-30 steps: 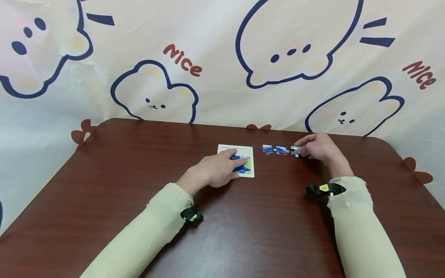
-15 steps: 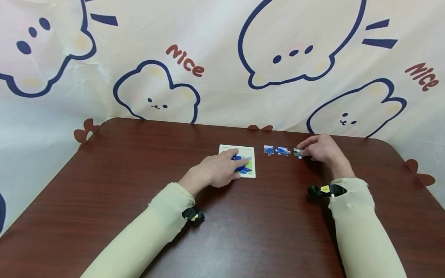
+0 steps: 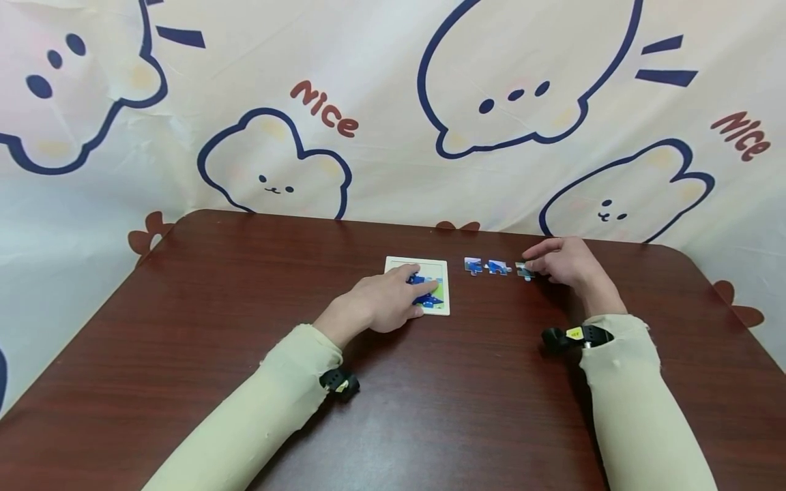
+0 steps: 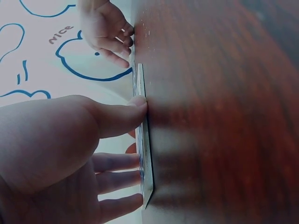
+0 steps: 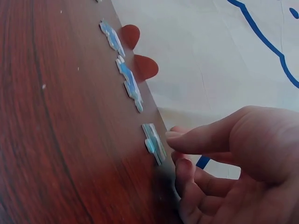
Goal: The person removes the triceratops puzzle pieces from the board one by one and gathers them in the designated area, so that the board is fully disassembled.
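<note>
A small picture puzzle in a white frame [image 3: 445, 286] lies on the table, its blue and green picture partly hidden by my left hand [image 3: 385, 300]. The left fingers are spread nearly straight over it, and in the left wrist view the thumb [image 4: 126, 117] lies against the frame's near edge. To the right, three loose jigsaw pieces lie in a row. My right hand [image 3: 568, 262] is at the right-end jigsaw piece [image 3: 524, 271], thumb and loosely bent fingers right at its edge. That piece [image 5: 154, 142] lies flat in the right wrist view.
The left-end jigsaw piece [image 3: 473, 265] and the middle jigsaw piece [image 3: 497, 267] lie between the frame and my right hand. Behind the brown table [image 3: 430, 395] hangs a patterned cloth [image 3: 393, 170], close to its far edge.
The right-end piece has shifted slightly rightward and nearer, away from the middle piece, with my right fingers at it. My left hand stays on the framed puzzle.
</note>
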The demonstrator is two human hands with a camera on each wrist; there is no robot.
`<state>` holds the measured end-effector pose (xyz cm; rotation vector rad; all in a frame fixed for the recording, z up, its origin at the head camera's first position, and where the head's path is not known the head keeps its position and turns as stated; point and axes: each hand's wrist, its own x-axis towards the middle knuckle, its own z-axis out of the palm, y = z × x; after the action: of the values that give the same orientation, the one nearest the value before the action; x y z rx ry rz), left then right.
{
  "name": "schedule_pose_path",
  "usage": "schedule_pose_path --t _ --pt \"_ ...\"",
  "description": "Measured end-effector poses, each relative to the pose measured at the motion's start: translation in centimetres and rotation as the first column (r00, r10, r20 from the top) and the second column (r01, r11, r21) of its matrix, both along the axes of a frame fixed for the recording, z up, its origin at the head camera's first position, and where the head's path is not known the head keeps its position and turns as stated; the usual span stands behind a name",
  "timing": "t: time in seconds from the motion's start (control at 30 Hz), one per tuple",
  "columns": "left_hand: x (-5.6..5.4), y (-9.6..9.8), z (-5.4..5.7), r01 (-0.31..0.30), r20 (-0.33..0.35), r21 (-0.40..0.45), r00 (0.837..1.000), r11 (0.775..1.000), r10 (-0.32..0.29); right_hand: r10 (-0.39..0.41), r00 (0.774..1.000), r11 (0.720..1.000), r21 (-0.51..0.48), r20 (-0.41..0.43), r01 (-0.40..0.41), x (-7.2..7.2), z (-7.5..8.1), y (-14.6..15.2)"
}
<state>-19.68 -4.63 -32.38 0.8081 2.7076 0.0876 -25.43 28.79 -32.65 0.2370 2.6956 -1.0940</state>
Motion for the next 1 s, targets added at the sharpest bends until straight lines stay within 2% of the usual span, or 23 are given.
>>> schedule_pose_path --t 0.23,0.6,1.0 --pt "0.1 -0.2 0.2 0.016 -0.031 0.016 0.999 1.000 -0.015 -0.009 0.999 0.999 -0.044 -0.047 0.007 0.1 0.3 -1.2" --pt "0.3 -2.3 1.9 0.011 -0.062 0.034 0.998 0.999 -0.009 0.060 0.994 0.996 -0.058 -0.094 -0.066 0.2 1.3 -4.6" --pt "1.8 -5.2 1.4 0.046 -0.040 -0.007 0.998 0.999 -0.046 0.167 0.977 0.986 -0.004 -0.136 -0.169 0.6 1.5 -9.5"
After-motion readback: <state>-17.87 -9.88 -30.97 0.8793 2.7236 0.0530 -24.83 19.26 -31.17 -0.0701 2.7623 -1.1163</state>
